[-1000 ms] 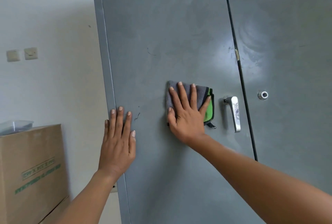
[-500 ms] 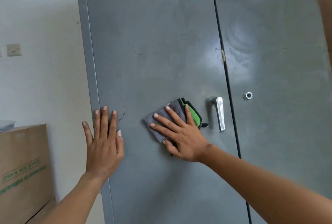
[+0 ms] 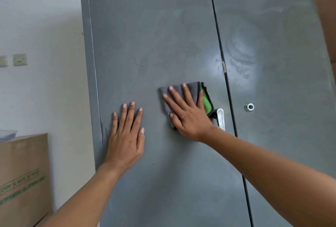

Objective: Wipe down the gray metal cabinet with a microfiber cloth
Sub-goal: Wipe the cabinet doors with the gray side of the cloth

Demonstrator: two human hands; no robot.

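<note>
Here, gray cabinet (image 3: pixel 163 35) beside white wall (image 3: pixel 45 26)

Both bare forearms are extended forward. The left hand (image 3: pixel 126 135) is laid flat, fingers straight and close together, pointing up. The right hand (image 3: pixel 188 115), further right, is pressed flat with fingers spread, angled up-left.

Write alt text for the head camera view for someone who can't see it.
A right hand presses a folded gray-and-green microfiber cloth flat against a gray metal cabinet door, beside its silver handle. The left hand rests flat on the door.
</note>
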